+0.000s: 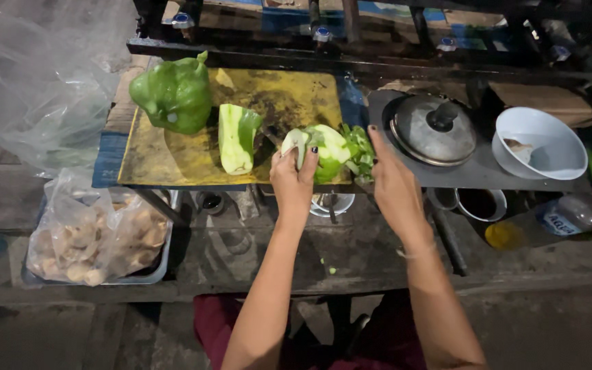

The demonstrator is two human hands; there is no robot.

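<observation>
Green fruit piece (327, 152), peeled pale on one face, sits at the right end of the yellow cutting board (173, 161), close to its near edge. The left hand (294, 179) curls its fingers (307, 154) over the top of that piece and grips it, nails dark. The right hand (390, 179) stands on edge just beside the piece, fingers together and pointing away from the person, against a small heap of green cut strips (360, 147); whether it has anything in its grasp cannot be told. A second halved piece (237, 137) lies cut face up near the middle of the board, and a whole green fruit (173, 94) rests at the board's far left corner. The board lies on a dark, worn bench (255, 253). To the right of the hands stands a pot with a metal lid (433, 130) and black knob, and beyond it a white bowl (543, 147). At the left, a metal tray holds a clear plastic bag of pale brown lumps (94, 240), and a larger crumpled clear bag (35, 82) lies further back.
</observation>
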